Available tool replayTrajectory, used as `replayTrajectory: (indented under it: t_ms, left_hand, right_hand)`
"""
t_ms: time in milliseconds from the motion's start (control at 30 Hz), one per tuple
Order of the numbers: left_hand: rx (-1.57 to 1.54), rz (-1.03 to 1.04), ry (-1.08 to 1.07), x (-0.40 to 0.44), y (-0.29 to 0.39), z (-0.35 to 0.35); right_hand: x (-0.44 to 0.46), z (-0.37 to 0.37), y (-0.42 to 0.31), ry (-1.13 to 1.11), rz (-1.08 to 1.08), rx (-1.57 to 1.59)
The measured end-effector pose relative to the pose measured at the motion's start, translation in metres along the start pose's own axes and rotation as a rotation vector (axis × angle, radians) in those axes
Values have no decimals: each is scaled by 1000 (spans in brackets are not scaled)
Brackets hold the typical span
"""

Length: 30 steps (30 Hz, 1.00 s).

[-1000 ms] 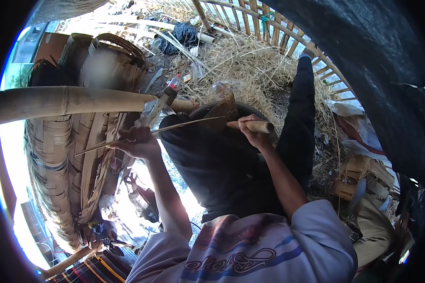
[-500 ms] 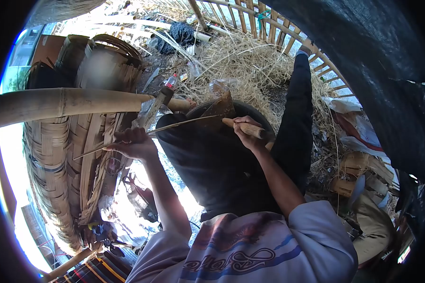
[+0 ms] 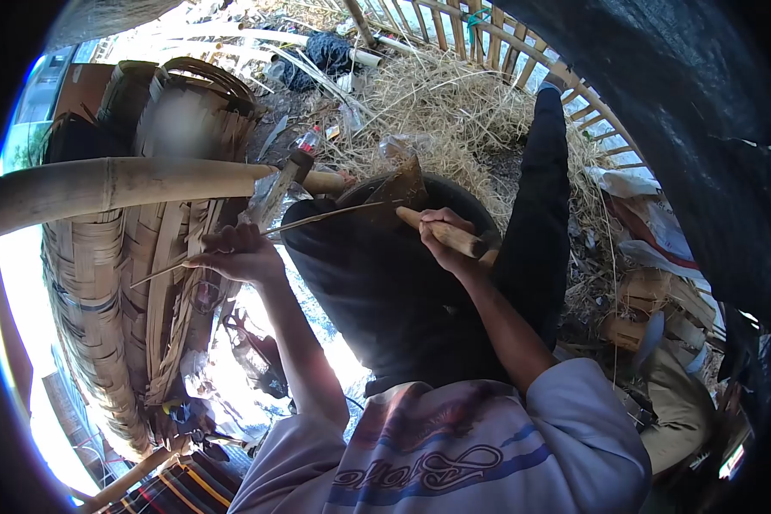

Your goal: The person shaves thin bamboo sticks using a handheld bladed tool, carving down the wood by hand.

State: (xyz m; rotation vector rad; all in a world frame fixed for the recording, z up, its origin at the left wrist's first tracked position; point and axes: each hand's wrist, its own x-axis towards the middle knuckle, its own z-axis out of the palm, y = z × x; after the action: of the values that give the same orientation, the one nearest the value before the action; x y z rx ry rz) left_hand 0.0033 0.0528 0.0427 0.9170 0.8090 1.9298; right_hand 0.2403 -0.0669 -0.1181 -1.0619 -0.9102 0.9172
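My left hand (image 3: 242, 254) is closed around a thin bamboo strip (image 3: 317, 218), which slants up to the right across my left thigh. The strip's short end sticks out to the left of the hand. My right hand (image 3: 445, 240) is wrapped around the thick wooden handle of a knife (image 3: 463, 238). A broad, rust-brown blade-like piece (image 3: 400, 186) stands by the handle's front end; how they join is hard to make out. The strip's far tip lies against or just in front of this brown piece. Behind it is a round black rim (image 3: 454, 199) between my legs.
A thick bamboo pole (image 3: 137, 182) crosses the left side, over rolled woven bamboo panels (image 3: 86, 291). An upright wooden piece with a dark top (image 3: 284, 182) stands beside my left knee. Straw (image 3: 463, 107) covers the ground ahead, edged by a bamboo fence (image 3: 497, 38). A dark sheet (image 3: 685, 111) hangs at right.
The knife handle has tilted, its front end rising slightly to the left. The strip's far tip has shifted a little up and right. My left hand has risen slightly.
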Motion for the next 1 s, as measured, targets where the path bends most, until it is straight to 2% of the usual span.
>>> replayTrajectory:
  t_ms: [67, 133, 200, 267, 333, 367, 433, 467, 533, 567, 667, 733, 833, 900, 1000]
  left_hand:
    - [-5, 9, 56, 1, -2, 7]
    - [57, 58, 31, -1, -2, 5]
    - [34, 50, 10, -2, -4, 5]
    - [137, 118, 131, -4, -5, 17]
    - [169, 143, 135, -3, -9, 25]
    - [204, 157, 140, -2, -11, 29]
    - [251, 142, 142, -5, -9, 29]
    - [249, 141, 135, -4, -11, 32]
    - [309, 179, 151, -8, -10, 33]
    - [318, 181, 153, -9, -7, 29]
    - [376, 218, 192, -5, -11, 31]
    - [418, 229, 223, -8, -11, 29]
    - [451, 222, 238, -8, -11, 31]
    - [451, 236, 243, -5, -13, 36]
    - [437, 225, 206, -5, -13, 30]
  right_hand:
    - [-2, -6, 20, -30, 60, -302]
    - [3, -3, 18, -2, 100, -199]
    - [4, -4, 7, -49, 37, -27]
    - [-4, 2, 7, -43, 39, 19]
    - [0, 3, 9, 26, 38, 78]
    - [7, 1, 12, 23, 24, 79]
    - [7, 2, -5, -45, 105, -160]
    - [8, 5, -11, -38, 103, -158]
    - [1, 16, -19, 24, -87, -71]
    - [-6, 16, -5, -26, 16, 25]
    - [-15, 4, 38, -7, 35, -59]
    - [-5, 3, 13, -4, 70, -101]
    - [-13, 9, 7, 12, 71, 41]
    - [-11, 13, 20, 3, -7, -181]
    - [-3, 6, 8, 28, 58, -142]
